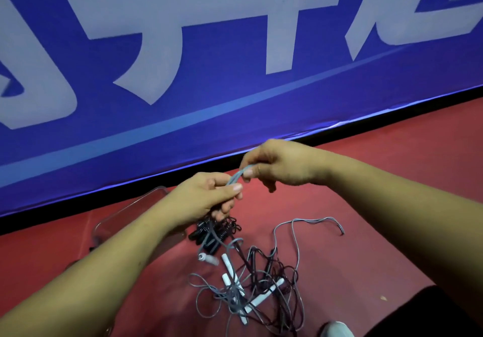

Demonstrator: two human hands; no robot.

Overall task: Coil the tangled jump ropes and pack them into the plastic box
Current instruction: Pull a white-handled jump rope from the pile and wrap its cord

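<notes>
Both hands are raised over the red floor (392, 180), close together but not touching. The left hand (209, 195) and the right hand (274, 164) each pinch the same grey-blue jump rope (236, 176), and a short arc of it bridges the gap between them. From the left hand the rope drops into the tangle (251, 282) of grey and dark cords lying below and nearer than the hands, with white handles (264, 297) mixed in. Directly under the left hand sits a clump of black handles (206, 236) and springy dark coils. Whether the curled lower fingers also hold some of these I cannot tell.

The clear plastic box (125, 211) lies on the floor to the left of the hands. The left forearm (117, 253) crosses in front of it and hides its near side and contents.

Beyond the hands stands a blue banner (235, 75) with large white characters, cut off by the frame. A pale shoe (337, 330) shows at the bottom edge below the right hand.
</notes>
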